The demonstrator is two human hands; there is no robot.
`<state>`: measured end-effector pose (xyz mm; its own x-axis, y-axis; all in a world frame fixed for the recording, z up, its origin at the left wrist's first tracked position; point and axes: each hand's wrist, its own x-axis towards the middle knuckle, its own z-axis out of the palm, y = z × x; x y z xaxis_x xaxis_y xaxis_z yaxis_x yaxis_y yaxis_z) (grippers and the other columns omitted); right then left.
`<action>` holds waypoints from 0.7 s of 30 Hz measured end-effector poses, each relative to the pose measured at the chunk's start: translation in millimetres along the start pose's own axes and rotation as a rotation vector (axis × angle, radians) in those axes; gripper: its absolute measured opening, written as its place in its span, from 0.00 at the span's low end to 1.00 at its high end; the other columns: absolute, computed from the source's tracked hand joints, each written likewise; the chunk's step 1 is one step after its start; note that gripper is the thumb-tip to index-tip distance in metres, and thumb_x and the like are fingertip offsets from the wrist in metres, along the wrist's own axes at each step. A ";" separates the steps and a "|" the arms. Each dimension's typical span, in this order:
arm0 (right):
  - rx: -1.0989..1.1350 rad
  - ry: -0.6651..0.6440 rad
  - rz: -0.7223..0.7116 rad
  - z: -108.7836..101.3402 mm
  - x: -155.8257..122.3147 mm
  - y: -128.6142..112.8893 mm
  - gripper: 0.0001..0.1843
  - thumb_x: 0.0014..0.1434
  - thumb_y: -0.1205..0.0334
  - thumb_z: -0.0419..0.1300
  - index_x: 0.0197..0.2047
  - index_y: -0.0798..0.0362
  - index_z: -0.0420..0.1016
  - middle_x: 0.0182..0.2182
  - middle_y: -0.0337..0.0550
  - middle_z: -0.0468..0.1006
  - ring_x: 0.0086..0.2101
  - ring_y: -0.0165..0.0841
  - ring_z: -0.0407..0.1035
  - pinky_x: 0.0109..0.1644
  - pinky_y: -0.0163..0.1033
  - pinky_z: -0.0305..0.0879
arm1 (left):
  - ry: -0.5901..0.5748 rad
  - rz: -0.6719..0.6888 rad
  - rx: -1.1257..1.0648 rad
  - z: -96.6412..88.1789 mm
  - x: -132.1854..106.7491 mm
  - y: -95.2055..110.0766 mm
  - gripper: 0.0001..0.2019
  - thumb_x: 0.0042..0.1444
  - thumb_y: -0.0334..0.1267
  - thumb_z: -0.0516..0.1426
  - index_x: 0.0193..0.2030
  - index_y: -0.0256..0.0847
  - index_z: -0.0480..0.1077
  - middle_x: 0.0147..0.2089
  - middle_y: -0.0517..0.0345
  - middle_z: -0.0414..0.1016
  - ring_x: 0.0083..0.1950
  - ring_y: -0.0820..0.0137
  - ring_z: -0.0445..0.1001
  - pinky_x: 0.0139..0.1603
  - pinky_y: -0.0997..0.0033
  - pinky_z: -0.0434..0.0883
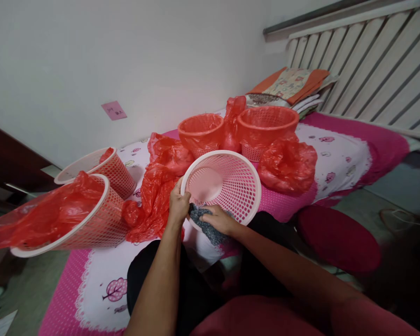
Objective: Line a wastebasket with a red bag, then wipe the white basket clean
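By the left hand [179, 204] a pale basket [210, 184] is gripped; by the right hand [220, 219], grey cloth [210, 231], seemingly touching it.

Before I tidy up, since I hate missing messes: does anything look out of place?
Yes: at far left, a red bag sprawls loosely out over the rim of the front basket, unlike the neatly lined right-rear basket.
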<state>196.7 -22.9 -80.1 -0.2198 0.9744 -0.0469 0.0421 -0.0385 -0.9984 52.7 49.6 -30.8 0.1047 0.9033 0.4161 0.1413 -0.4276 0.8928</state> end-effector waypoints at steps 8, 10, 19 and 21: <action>-0.604 -0.227 0.006 -43.1 -18.1 -1.3 0.08 0.55 0.60 0.59 0.30 0.51 0.79 0.28 0.38 0.79 0.33 0.36 0.72 0.37 0.37 0.59 | -0.052 -0.019 -0.015 4.2 -1.8 1.4 0.31 0.47 0.33 0.56 0.60 0.40 0.76 0.54 0.52 0.84 0.59 0.57 0.80 0.62 0.57 0.76; -0.766 -0.269 0.047 -52.5 -22.7 -6.4 0.09 0.58 0.60 0.60 0.32 0.51 0.82 0.32 0.43 0.83 0.35 0.39 0.75 0.38 0.38 0.61 | -0.063 -0.016 -0.009 5.1 -1.6 0.6 0.30 0.47 0.33 0.56 0.60 0.40 0.76 0.54 0.52 0.84 0.58 0.57 0.81 0.62 0.56 0.76; -1.183 0.215 0.074 -76.9 -5.9 -38.0 0.17 0.67 0.59 0.58 0.50 0.58 0.84 0.48 0.64 0.85 0.47 0.52 0.78 0.52 0.48 0.66 | -0.029 -0.009 0.008 5.7 0.5 -0.6 0.31 0.45 0.31 0.56 0.59 0.40 0.77 0.56 0.51 0.84 0.57 0.56 0.81 0.63 0.55 0.75; -1.183 0.333 -0.027 -77.1 11.2 -42.9 0.16 0.67 0.61 0.58 0.53 0.57 0.82 0.50 0.62 0.84 0.51 0.52 0.76 0.56 0.49 0.64 | -0.029 -0.018 0.000 5.4 0.6 -0.4 0.31 0.45 0.31 0.56 0.59 0.40 0.77 0.56 0.51 0.84 0.56 0.57 0.81 0.64 0.55 0.75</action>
<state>267.6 6.8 -35.3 0.0177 0.9875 0.1569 0.9375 0.0382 -0.3459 58.1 50.0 -31.8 0.1310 0.9096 0.3943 0.1436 -0.4109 0.9003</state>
